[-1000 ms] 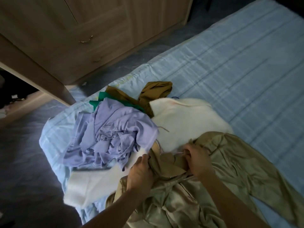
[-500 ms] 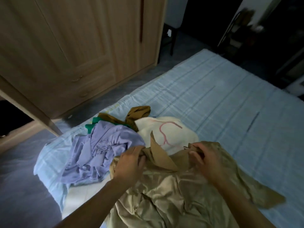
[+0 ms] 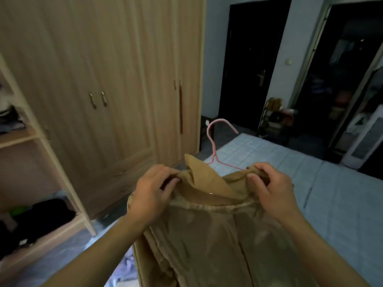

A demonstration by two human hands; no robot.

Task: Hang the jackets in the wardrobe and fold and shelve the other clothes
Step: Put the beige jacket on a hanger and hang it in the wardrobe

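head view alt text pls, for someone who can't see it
Two hands, the left hand and the right hand, grip the shoulders of a tan jacket held up on a pink hanger. Behind it stand a wooden wardrobe with closed doors and a bed with a light blue sheet.
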